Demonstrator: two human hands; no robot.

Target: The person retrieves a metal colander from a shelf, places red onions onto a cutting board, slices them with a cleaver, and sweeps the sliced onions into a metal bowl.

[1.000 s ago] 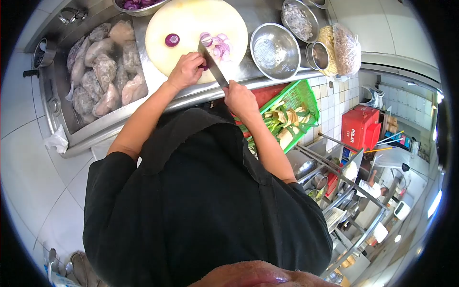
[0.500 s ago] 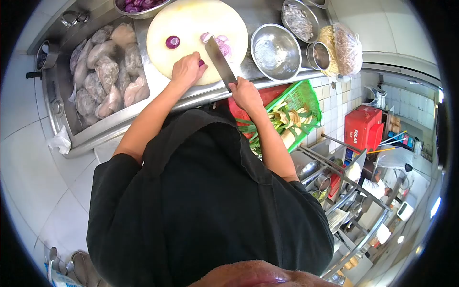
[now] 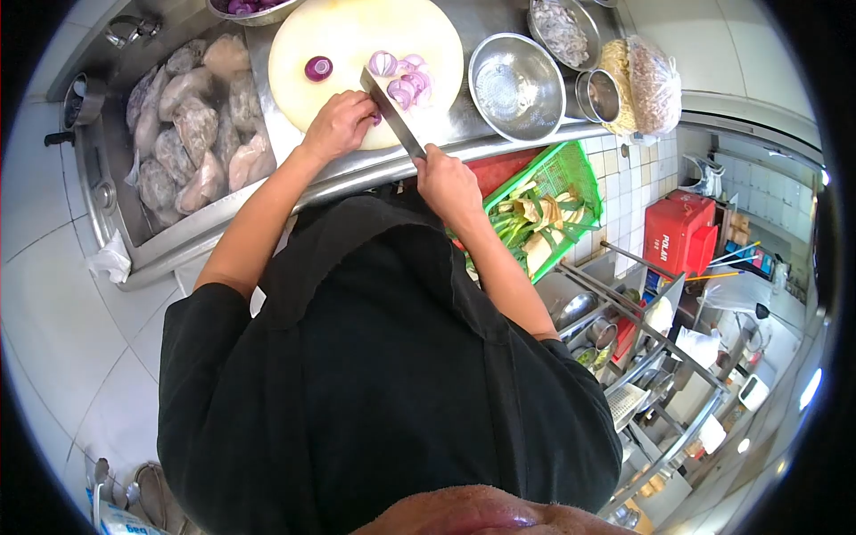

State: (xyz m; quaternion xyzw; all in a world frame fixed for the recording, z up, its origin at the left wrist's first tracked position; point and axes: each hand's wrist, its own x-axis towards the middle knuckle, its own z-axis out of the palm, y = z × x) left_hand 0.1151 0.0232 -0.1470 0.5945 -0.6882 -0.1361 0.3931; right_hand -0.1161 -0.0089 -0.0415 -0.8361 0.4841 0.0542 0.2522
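One steel pot [image 3: 85, 102] at far left, one sink [image 3: 105, 160], and it's packed with bagged meat [image 3: 194, 125]: roughly a dozen lumps, though they overlap too much for a firm count. One white cloth [image 3: 111, 260] hangs on the sink's near corner, one tap [image 3: 134, 32] up behind.

Moving right, one bowl [image 3: 259, 20] of purple onions at the top edge, then one round board [image 3: 357, 25]. On its left half sits one onion [image 3: 318, 69], on its own!

Here's the left hand [image 3: 342, 125], fingers bent and drawn together, pinching one onion piece [image 3: 376, 118] down on the board's near side. The blade of the one knife [image 3: 392, 113] slants right alongside those fingertips. Just beyond it, a loose cluster of slices [image 3: 408, 87] on the board's right half.

And the right hand [image 3: 448, 185], wrapped firmly round the handle at the board's near edge!

Further right: one colander [image 3: 517, 87], one green crate [image 3: 578, 169] of leafy stalks below the counter, one bowl [image 3: 590, 49] of pale strips, one small pot [image 3: 602, 96], two bags [image 3: 655, 85] side by side, and one red box [image 3: 679, 234] marked POLAR.
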